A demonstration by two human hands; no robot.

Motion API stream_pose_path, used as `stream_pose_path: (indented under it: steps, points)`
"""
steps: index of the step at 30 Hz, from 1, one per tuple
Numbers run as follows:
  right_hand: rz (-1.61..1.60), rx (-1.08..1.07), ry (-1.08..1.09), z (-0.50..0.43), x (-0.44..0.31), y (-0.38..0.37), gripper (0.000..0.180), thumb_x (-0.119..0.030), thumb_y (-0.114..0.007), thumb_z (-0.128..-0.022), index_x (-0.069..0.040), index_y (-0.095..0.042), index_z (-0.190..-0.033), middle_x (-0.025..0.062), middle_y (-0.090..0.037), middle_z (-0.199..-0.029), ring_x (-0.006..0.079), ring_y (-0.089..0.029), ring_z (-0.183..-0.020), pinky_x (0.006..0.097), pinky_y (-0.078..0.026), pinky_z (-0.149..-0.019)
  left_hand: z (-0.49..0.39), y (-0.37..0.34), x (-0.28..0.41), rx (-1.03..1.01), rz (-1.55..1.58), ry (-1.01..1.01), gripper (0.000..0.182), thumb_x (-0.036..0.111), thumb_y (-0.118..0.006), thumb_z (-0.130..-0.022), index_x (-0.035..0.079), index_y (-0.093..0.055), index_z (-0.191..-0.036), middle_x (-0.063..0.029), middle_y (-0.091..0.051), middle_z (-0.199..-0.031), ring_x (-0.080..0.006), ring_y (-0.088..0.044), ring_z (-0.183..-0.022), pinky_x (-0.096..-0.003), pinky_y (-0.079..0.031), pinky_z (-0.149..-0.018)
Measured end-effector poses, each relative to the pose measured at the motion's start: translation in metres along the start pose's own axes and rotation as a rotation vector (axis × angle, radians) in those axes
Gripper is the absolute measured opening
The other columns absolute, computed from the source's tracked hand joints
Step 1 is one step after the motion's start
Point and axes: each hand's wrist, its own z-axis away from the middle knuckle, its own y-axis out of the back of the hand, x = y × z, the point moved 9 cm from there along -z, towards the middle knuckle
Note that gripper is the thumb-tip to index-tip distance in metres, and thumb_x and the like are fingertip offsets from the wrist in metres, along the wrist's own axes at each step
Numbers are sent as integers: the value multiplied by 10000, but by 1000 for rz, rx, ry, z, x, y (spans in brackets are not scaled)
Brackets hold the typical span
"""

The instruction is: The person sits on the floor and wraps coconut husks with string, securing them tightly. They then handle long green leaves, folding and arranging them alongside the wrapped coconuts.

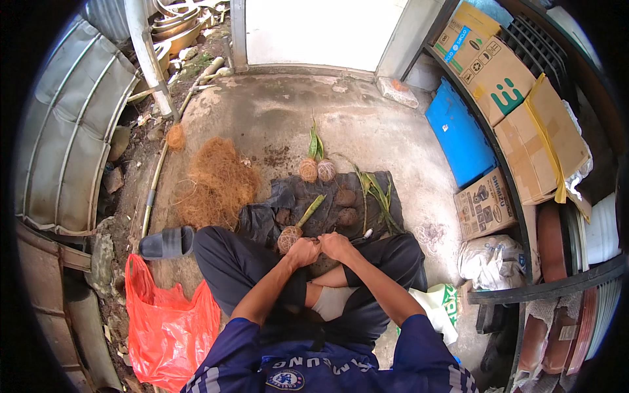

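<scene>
My left hand (303, 252) and my right hand (334, 245) meet over my crossed legs, fingers curled and nearly touching; what lies between the fingertips is too small to tell. Beside my left hand rests a string-wrapped ball (289, 238) with a green leaf cutting (311, 210) rising from it. Beyond, two wrapped balls (308, 170) (326, 170) with upright snake plant leaves (315, 142) stand at the far edge of a black plastic sheet (265, 213). Dark round soil balls (347, 216) and loose long leaves (378, 194) lie on the sheet.
A heap of orange-brown coir fibre (216, 184) lies left, near a black slipper (167, 242) and a red plastic bag (169, 324). Tangled string (432, 236) is on the concrete at right. A blue container (459, 132), cardboard boxes (484, 204) and a shelf edge (540, 285) line the right side.
</scene>
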Motion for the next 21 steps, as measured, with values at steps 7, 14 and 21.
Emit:
stream_pose_path:
  steps: [7, 14, 21]
  points:
    - [-74, -148, 135, 7, 2, 0, 449, -338, -383, -1030, -8, -685, -1058, 252, -683, -1034, 432, -629, -1031, 503, -496, -912, 2, -11, -3, -178, 19, 76, 223, 232, -538, -944, 29, -626, -967, -131, -654, -628, -311, -649, -533, -424, -509, -485]
    - [-124, -277, 48, 22, 24, -12, 494, -408, -379, -1021, -35, -694, -1094, 267, -665, -1108, 438, -614, -1082, 514, -478, -949, 1, -22, -1, -295, -47, 58, 248, 250, -495, -979, 75, -579, -1134, -116, -618, -568, -316, -627, -488, -452, -482, -465]
    - [72, -311, 107, 37, 14, 7, 407, -372, -442, -1013, -60, -702, -1037, 234, -693, -1034, 417, -653, -1004, 516, -511, -882, 4, -16, 1, -309, -76, 28, 337, 251, -518, -952, 59, -562, -1225, -102, -609, -557, -281, -618, -472, -423, -458, -444]
